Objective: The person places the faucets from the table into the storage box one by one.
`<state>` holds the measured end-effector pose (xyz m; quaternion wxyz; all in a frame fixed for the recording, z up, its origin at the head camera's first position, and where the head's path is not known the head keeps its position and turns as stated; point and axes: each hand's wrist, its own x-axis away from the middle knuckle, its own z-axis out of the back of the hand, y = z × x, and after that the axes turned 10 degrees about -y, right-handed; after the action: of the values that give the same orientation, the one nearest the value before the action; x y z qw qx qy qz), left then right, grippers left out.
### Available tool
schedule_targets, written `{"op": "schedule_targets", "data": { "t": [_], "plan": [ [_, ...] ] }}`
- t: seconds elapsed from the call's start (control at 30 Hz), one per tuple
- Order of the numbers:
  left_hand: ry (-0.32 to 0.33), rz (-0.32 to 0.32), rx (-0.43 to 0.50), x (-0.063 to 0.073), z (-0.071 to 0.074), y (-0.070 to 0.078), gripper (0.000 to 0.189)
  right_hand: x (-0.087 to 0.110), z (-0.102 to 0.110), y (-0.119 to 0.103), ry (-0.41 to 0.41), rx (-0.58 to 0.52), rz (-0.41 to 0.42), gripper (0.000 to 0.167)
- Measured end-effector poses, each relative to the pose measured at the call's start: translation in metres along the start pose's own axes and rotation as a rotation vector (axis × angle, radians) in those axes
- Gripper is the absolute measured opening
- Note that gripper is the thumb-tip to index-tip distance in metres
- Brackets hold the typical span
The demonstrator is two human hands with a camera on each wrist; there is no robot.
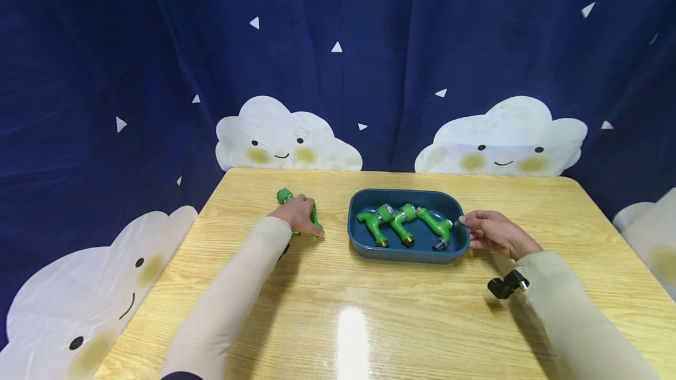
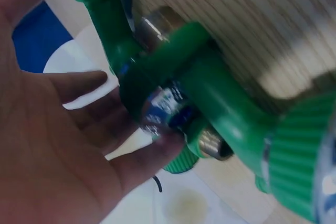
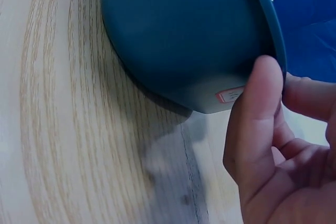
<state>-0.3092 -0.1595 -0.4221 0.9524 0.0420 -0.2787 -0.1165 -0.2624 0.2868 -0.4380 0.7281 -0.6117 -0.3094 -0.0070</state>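
The dark teal tray (image 1: 406,254) sits on the wood table (image 1: 422,321), and the right hand (image 1: 496,233) pinches its rim at three o'clock, with the edge between thumb and fingers. Inside the tray lie three green valves: the left one (image 1: 372,226) toward nine o'clock, the middle one (image 1: 401,230) near the center, and the right one (image 1: 435,226) toward three.

More green valves (image 2: 226,98) are outside the tray, well apart from it at nine o'clock. The left hand (image 1: 297,214) is at them and hides part of them. Its fingers are spread and loose, not curled tight; I can't tell how many touch the green parts.

The step now looks like getting hold of an outside valve. The next move seems to need the left thumb and fingers to close snugly round just one, without snagging its neighbor.
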Motion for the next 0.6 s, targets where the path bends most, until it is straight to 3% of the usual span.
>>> {"op": "schedule_targets", "data": {
  "t": [0.23,0.6],
  "plan": [
    [-0.01,0.035,0.018,0.003,0.002,0.011,0.078,0.0,0.0,0.001,0.005,-0.002,-0.01,0.026],
    [-0.047,0.126,-0.027,0.007,0.012,0.026,0.081,-0.001,0.0,0.002,0.007,-0.002,-0.006,0.024]
  ]
}}
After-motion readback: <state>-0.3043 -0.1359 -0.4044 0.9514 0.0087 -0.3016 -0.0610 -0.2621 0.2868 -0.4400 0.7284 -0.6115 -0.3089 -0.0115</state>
